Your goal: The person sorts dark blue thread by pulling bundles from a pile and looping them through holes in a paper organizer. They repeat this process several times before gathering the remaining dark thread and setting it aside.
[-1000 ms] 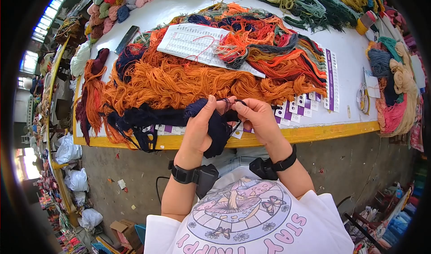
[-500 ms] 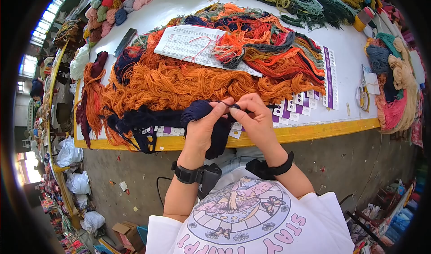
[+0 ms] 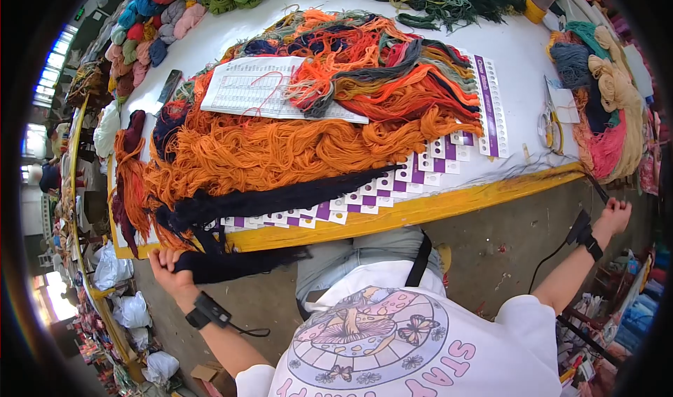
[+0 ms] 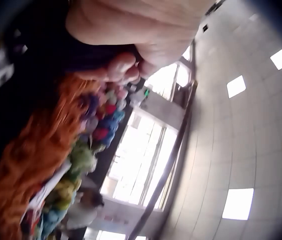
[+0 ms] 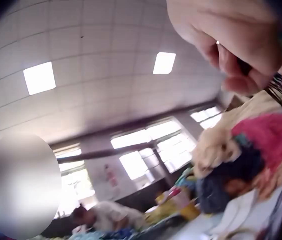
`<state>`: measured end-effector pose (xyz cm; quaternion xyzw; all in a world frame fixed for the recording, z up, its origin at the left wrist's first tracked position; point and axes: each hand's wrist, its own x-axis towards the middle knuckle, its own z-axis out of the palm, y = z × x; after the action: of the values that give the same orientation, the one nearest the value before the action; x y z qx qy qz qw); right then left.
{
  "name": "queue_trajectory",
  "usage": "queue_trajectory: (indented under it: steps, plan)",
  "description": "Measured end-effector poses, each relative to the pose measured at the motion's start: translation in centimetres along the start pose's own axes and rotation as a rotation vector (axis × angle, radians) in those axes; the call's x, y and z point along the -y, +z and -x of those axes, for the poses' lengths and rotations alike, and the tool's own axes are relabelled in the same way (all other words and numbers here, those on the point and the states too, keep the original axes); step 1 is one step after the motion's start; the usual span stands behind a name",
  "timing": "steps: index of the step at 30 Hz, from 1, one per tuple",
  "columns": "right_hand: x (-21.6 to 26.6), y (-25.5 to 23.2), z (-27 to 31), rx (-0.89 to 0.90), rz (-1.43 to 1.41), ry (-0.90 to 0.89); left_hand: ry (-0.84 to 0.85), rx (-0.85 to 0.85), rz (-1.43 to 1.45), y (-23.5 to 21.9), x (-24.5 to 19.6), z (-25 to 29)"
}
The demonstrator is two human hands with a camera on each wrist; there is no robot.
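Both hands have swung apart: left hand (image 3: 167,262) grips the navy yarn (image 3: 280,197); right hand (image 3: 615,214) seemingly pinches strands, next drawing them free past the table edge (image 3: 449,204).

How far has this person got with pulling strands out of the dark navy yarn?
Done: a few strands are separated and drawn out across the table edge. In hand: the left hand grips the dark navy yarn hank at its lower end, while the right hand pinches the thin strands far out to the side, arms spread wide. Left: most of the hank lies unseparated beside the orange yarn.
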<state>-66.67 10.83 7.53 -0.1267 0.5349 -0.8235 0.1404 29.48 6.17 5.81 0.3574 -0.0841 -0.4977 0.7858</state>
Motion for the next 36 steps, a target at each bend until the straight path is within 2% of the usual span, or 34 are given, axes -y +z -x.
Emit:
queue_trajectory:
  steps: [1,2,3,4,5,6,7,8,10,12,13,16,17,19,20,22,23,25,26,29,32,34,35,36]
  plan:
    - [0.6,-0.2,-0.7,-0.005,0.084,-0.061,-0.08,0.145,-0.001,3.9,2.7,1.7]
    - [-2.0,4.8,4.8,0.196,0.403,-0.2,-0.207,0.229,-0.047,8.2,6.2,3.4]
    - [-2.9,11.0,11.6,0.39,0.318,-0.058,-0.352,0.28,-0.052,11.3,9.7,4.8]
    - [-5.9,13.4,15.0,0.38,0.155,0.297,-0.483,0.325,-0.05,13.7,13.5,5.8]
    - [-7.5,16.4,20.5,0.616,0.31,0.375,-0.408,0.381,-0.364,15.9,17.0,7.4]
    - [-8.9,18.2,24.3,0.988,0.428,0.319,-0.427,0.371,-0.601,17.3,20.4,8.5]
    - [-10.1,19.7,26.8,1.174,0.372,0.51,-0.48,0.503,-0.641,17.3,23.3,8.8]
    - [-11.6,20.4,28.9,1.247,0.273,0.643,-0.585,0.391,-0.612,19.5,25.6,10.6]
    - [-13.7,21.0,31.6,1.331,0.064,0.896,-0.699,0.604,-0.625,20.2,29.8,10.9]
    - [-13.4,21.6,32.3,1.38,0.028,0.93,-0.737,0.686,-0.681,20.8,33.0,11.3]
    - [-13.2,21.8,32.1,1.412,-0.017,1.038,-0.706,0.697,-0.726,21.2,33.7,11.5]
    - [-13.2,21.9,31.6,1.45,0.079,1.017,-0.745,0.641,-0.686,21.6,34.3,11.4]
    - [-13.1,21.8,31.5,1.399,0.145,0.974,-0.728,0.625,-0.752,21.6,34.5,11.5]
    - [-13.4,21.8,31.7,1.41,0.423,0.504,-0.697,0.591,-0.884,21.4,34.8,11.7]
    - [-13.5,21.9,31.6,1.395,0.554,0.262,-0.469,0.652,-1.015,21.2,35.3,12.0]
    - [-13.6,22.0,31.0,1.374,0.707,0.056,0.017,0.756,-1.246,20.5,36.4,12.9]
    - [-13.6,22.2,30.6,1.358,0.779,-0.051,0.161,0.746,-1.371,20.0,36.8,13.2]
    - [-14.0,22.4,29.6,1.327,0.81,-0.221,0.304,0.709,-1.411,20.1,37.5,13.6]
    - [-14.1,22.5,29.5,1.335,0.795,-0.194,0.375,0.688,-1.431,20.0,37.7,13.7]
    - [-14.4,22.1,29.5,1.334,0.765,-0.106,0.067,0.708,-1.616,21.4,37.4,13.4]
    - [-14.7,21.8,29.9,1.289,0.754,-0.008,0.134,0.727,-1.736,20.9,37.8,13.0]
    - [-14.2,21.9,30.2,1.249,0.763,0.079,0.073,0.774,-1.572,19.9,37.0,12.2]
    - [-14.3,21.9,30.4,1.242,0.748,0.056,0.043,0.796,-1.492,19.4,36.7,11.9]
    - [-14.4,21.7,30.7,1.235,0.734,0.033,-0.197,0.698,-1.335,19.6,36.2,11.9]
